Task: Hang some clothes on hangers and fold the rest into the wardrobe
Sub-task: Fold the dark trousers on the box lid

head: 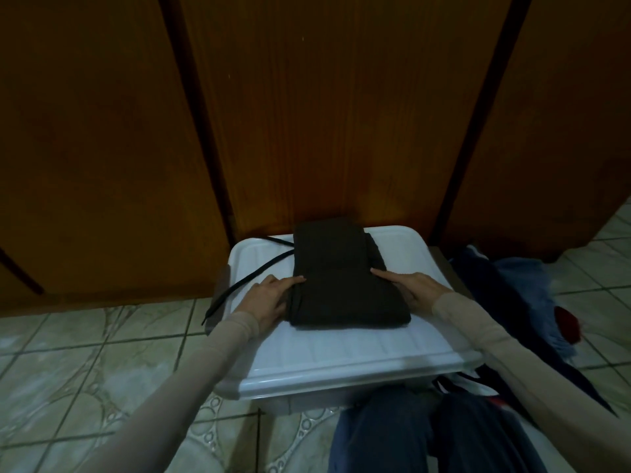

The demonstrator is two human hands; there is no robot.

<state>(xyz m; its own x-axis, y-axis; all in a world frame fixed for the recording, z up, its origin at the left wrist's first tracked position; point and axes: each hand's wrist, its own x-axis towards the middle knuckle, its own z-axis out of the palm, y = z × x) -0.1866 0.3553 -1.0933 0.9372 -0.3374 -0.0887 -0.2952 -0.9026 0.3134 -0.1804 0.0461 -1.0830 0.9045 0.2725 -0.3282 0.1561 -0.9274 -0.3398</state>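
Note:
A dark brown folded garment (pixel 341 281) lies on the white lid of a plastic box (pixel 327 349), in front of the closed wooden wardrobe doors (pixel 307 114). Two dark drawstrings (pixel 239 285) trail from it off the lid's left side. My left hand (pixel 269 297) grips the garment's left edge, thumb on top and fingers curled at the side. Against the garment's right edge lies my right hand (pixel 411 285), index finger straight on top of the cloth; its other fingers are hidden behind the fold.
A heap of blue and dark clothes (pixel 512 295) with a red piece (pixel 566 322) lies on the tiled floor (pixel 85 370) to the right of the box. My knees in dark trousers (pixel 409 431) are just before the box.

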